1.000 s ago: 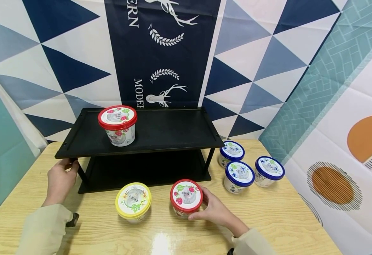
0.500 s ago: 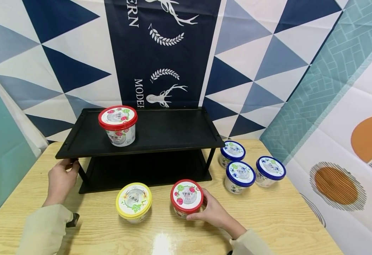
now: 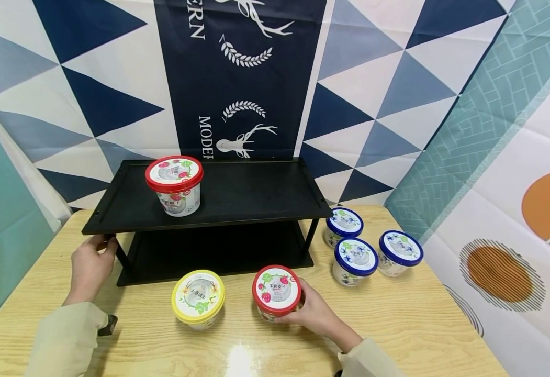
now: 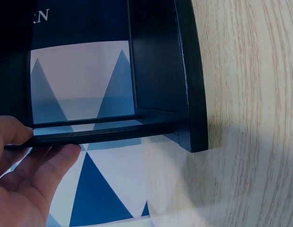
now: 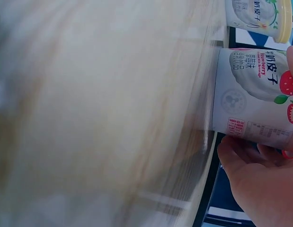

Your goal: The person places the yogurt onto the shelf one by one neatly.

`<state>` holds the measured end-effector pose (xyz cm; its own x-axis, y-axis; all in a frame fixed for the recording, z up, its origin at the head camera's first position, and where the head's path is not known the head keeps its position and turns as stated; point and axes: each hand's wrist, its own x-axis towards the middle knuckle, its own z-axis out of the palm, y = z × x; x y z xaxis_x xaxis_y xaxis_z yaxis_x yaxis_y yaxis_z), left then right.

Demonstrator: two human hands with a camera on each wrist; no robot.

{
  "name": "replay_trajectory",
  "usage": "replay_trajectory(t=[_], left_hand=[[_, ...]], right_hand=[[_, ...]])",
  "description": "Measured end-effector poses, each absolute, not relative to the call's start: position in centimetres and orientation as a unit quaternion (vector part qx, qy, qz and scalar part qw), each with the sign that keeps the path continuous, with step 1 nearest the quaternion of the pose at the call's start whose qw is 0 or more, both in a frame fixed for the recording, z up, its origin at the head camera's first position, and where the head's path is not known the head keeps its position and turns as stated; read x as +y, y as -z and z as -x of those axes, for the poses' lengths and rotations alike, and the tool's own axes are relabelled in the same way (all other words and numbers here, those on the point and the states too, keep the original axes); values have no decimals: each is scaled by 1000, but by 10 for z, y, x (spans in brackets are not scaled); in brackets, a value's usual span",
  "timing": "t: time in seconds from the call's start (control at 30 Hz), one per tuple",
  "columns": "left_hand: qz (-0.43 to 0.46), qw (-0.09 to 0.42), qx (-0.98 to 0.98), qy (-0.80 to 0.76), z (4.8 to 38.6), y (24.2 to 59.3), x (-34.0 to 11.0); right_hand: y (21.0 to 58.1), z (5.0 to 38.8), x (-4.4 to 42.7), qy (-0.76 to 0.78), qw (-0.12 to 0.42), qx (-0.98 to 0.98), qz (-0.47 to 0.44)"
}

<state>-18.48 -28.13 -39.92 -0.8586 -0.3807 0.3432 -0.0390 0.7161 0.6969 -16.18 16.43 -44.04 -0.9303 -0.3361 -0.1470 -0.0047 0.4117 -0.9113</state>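
My left hand [image 3: 92,266] pinches the front left leg of the black two-tier shelf [image 3: 256,191], thumb on one side and fingers on the other; the left wrist view shows the leg [image 4: 108,135] between them. On the table in front of the shelf, my right hand [image 3: 319,312] grips a red-lidded strawberry yogurt tub [image 3: 276,289] from its right side. Printed strawberries and lettering show on the tub's white wall [image 5: 250,99] in the right wrist view. A yellow-lidded tub [image 3: 198,297] stands to its left, apart from both hands.
Another red-lidded tub [image 3: 175,184] stands on the left part of the shelf's top tier. Right of the shelf are three blue-lidded tubs, the nearest one [image 3: 355,259] closest to my right hand. Patterned cloth [image 3: 359,94] hangs behind the wooden table [image 3: 421,324].
Almost nothing differs. My right wrist and sleeve have shifted slightly left while the hand stays at the red-lidded tub. The left hand keeps its place on the shelf leg.
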Motion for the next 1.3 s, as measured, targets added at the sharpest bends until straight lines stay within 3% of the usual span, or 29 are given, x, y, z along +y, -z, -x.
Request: replay_trajectory(t=[0.9, 1.3], left_hand=[[-132, 218, -898, 358, 185, 400, -282], [-128, 224, -898, 357, 186, 401, -283]], right_hand=[[443, 162, 163, 535, 129, 828, 110], [446, 163, 164, 548, 141, 816, 120]])
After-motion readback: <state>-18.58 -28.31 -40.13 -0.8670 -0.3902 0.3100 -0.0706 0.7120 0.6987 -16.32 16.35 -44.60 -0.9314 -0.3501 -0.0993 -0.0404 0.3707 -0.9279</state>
